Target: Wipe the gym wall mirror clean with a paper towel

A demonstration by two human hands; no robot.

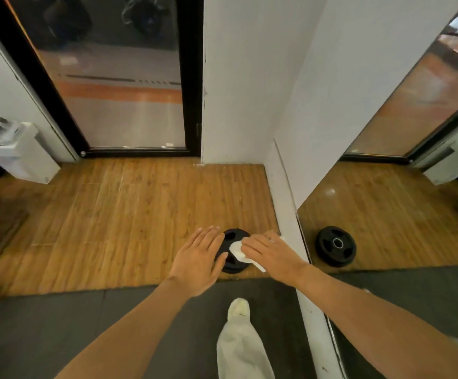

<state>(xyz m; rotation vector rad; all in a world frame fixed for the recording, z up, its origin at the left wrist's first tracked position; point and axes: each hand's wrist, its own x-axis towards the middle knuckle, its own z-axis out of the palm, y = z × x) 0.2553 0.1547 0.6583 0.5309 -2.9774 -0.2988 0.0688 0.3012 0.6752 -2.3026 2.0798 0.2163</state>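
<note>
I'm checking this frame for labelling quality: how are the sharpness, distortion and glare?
Head view: wide-angle bowing bends the door frame and wall edges; the wall mirror carries a small bright glare spot; left hand, right hand and paper towel look slightly soft; lighting is even, with faint shadows.

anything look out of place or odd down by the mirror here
A black weight plate lies flat on the wood floor right beside the wall mirror, not racked. Both hands are over it, the right hand holding the paper towel, the left hand open.
</note>
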